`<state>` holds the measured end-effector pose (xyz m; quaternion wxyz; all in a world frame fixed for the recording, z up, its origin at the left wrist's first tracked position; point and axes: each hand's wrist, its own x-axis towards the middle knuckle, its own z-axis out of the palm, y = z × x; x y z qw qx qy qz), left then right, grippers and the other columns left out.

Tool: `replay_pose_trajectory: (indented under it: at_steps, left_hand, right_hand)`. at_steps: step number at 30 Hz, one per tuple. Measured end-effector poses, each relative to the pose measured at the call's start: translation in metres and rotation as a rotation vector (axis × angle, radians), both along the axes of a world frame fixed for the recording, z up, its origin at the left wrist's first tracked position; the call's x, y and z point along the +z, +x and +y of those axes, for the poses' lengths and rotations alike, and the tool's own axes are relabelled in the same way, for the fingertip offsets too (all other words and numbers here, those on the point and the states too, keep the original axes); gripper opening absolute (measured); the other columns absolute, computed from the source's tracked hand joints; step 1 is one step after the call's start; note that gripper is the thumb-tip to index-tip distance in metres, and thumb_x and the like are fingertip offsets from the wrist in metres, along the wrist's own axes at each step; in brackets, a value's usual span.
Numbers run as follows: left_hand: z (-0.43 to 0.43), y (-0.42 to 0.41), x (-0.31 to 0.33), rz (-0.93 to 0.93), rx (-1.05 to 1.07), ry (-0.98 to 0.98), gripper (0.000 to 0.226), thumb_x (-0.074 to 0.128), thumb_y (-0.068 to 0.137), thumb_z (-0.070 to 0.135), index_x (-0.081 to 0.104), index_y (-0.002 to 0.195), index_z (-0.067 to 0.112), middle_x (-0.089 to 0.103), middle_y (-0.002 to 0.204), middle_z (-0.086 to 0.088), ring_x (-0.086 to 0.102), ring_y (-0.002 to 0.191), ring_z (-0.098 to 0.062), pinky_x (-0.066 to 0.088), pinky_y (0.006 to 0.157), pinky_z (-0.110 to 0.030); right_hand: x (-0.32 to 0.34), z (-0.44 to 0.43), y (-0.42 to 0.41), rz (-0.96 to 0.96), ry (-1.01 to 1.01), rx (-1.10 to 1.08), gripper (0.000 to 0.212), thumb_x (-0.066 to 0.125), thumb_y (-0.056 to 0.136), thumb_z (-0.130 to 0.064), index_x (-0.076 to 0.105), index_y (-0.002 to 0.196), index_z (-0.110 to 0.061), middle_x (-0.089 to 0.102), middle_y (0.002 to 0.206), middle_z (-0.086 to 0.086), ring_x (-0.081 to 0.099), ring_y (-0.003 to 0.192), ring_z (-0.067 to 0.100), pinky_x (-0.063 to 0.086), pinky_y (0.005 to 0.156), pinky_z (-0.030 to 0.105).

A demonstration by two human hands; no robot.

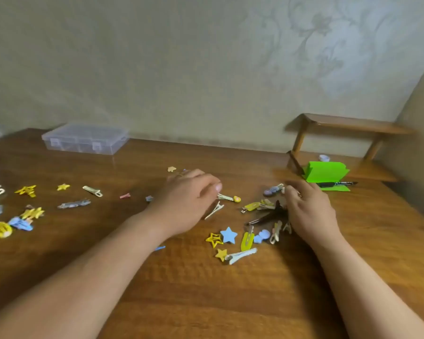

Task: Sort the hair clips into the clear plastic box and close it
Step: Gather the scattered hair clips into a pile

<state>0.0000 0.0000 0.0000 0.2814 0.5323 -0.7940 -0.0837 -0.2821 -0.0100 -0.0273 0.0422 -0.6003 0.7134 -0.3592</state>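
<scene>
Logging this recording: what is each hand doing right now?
Left hand: fingers curled beside a silver clip; grip cannot be told.
Right hand: open, at the clip pile.

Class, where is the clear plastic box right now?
Head view: the clear plastic box sits far left on the wooden table, near the wall, beyond the left hand.

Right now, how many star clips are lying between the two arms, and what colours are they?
Yellow star clips: 2
Blue star clip: 1
Total: 3
</scene>
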Motion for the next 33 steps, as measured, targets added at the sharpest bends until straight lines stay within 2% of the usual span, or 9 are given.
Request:
replay_pose_trajectory:
  at_steps: [4, 10, 13, 16, 19, 22, 27, 29, 33]
  left_hand:
    - [0.004, 0.004, -0.006, -0.062, -0.010, 0.138, 0.044, 0.044, 0.112, 0.050, 0.055, 0.153, 0.040, 0.053, 0.152, 0.020, 0.045, 0.142, -0.016, 0.028, 0.119, -0.035]
    - [0.012, 0.005, -0.010, -0.165, -0.092, 0.240, 0.062, 0.042, 0.105, 0.071, 0.039, 0.162, 0.049, 0.040, 0.165, 0.022, 0.031, 0.156, -0.015, 0.017, 0.132, -0.044]
    - [0.016, 0.003, -0.011, -0.148, -0.124, 0.271, 0.067, 0.037, 0.100, 0.081, 0.035, 0.162, 0.054, 0.035, 0.167, 0.025, 0.025, 0.160, -0.022, 0.018, 0.132, -0.052]
    - [0.018, 0.005, -0.007, -0.154, -0.133, 0.261, 0.063, 0.040, 0.104, 0.074, 0.039, 0.162, 0.049, 0.036, 0.167, 0.022, 0.029, 0.157, -0.020, 0.019, 0.131, -0.047]
    - [0.006, 0.014, -0.001, -0.156, -0.095, 0.230, 0.061, 0.040, 0.105, 0.071, 0.044, 0.159, 0.043, 0.039, 0.166, 0.017, 0.037, 0.154, -0.024, 0.028, 0.126, -0.044]
    - [-0.022, 0.030, 0.005, -0.115, 0.033, 0.203, 0.062, 0.040, 0.106, 0.068, 0.045, 0.160, 0.038, 0.040, 0.168, 0.006, 0.042, 0.152, -0.026, 0.034, 0.124, -0.046]
    - [-0.072, 0.048, -0.001, -0.105, 0.156, 0.375, 0.079, 0.031, 0.103, 0.078, 0.029, 0.169, 0.035, 0.020, 0.180, -0.002, 0.013, 0.167, -0.026, 0.013, 0.132, -0.055]
    - [-0.079, 0.045, -0.004, -0.120, 0.103, 0.393, 0.078, 0.032, 0.105, 0.075, 0.030, 0.170, 0.033, 0.024, 0.179, 0.000, 0.017, 0.166, -0.026, 0.014, 0.133, -0.053]
    - [-0.069, 0.029, -0.007, 0.043, -0.074, 0.412, 0.058, 0.039, 0.113, 0.055, 0.042, 0.164, 0.029, 0.046, 0.168, 0.001, 0.044, 0.152, -0.023, 0.038, 0.118, -0.036]
  right_hand:
    - [0.001, -0.006, 0.004, -0.040, 0.093, 0.086, 0.043, 0.040, 0.107, -0.043, 0.063, 0.141, -0.029, 0.061, 0.146, 0.003, 0.053, 0.137, 0.027, 0.043, 0.113, 0.049]
    - [0.000, -0.002, 0.027, 0.165, 0.196, 0.132, 0.042, 0.044, 0.109, -0.040, 0.061, 0.143, -0.023, 0.058, 0.148, 0.007, 0.049, 0.137, 0.029, 0.041, 0.108, 0.041]
    - [-0.002, -0.002, 0.040, 0.193, 0.214, 0.177, 0.047, 0.044, 0.109, -0.040, 0.055, 0.152, -0.024, 0.052, 0.155, 0.005, 0.044, 0.143, 0.027, 0.037, 0.114, 0.038]
    - [-0.003, -0.002, 0.046, 0.101, 0.137, 0.209, 0.050, 0.047, 0.109, -0.044, 0.053, 0.153, -0.021, 0.052, 0.155, 0.005, 0.046, 0.144, 0.025, 0.039, 0.116, 0.039]
    - [-0.002, -0.013, 0.034, -0.012, 0.038, 0.081, 0.053, 0.045, 0.109, -0.047, 0.053, 0.152, -0.017, 0.054, 0.155, 0.007, 0.048, 0.144, 0.025, 0.041, 0.115, 0.042]
    - [0.001, -0.031, 0.025, 0.039, 0.166, 0.027, 0.065, 0.040, 0.107, -0.056, 0.045, 0.159, -0.016, 0.049, 0.162, 0.006, 0.044, 0.149, 0.026, 0.039, 0.118, 0.045]
    - [0.005, -0.045, 0.050, 0.112, 0.252, 0.221, 0.061, 0.037, 0.108, -0.060, 0.054, 0.153, -0.024, 0.057, 0.154, 0.002, 0.054, 0.139, 0.023, 0.043, 0.113, 0.039]
    - [0.008, -0.041, 0.062, 0.118, 0.241, 0.304, 0.053, 0.039, 0.109, -0.056, 0.057, 0.150, -0.027, 0.060, 0.151, 0.000, 0.055, 0.137, 0.021, 0.043, 0.112, 0.037]
    - [0.009, -0.028, 0.082, 0.116, 0.232, 0.444, 0.046, 0.040, 0.112, -0.050, 0.061, 0.145, -0.027, 0.062, 0.144, -0.005, 0.057, 0.130, 0.017, 0.044, 0.104, 0.033]
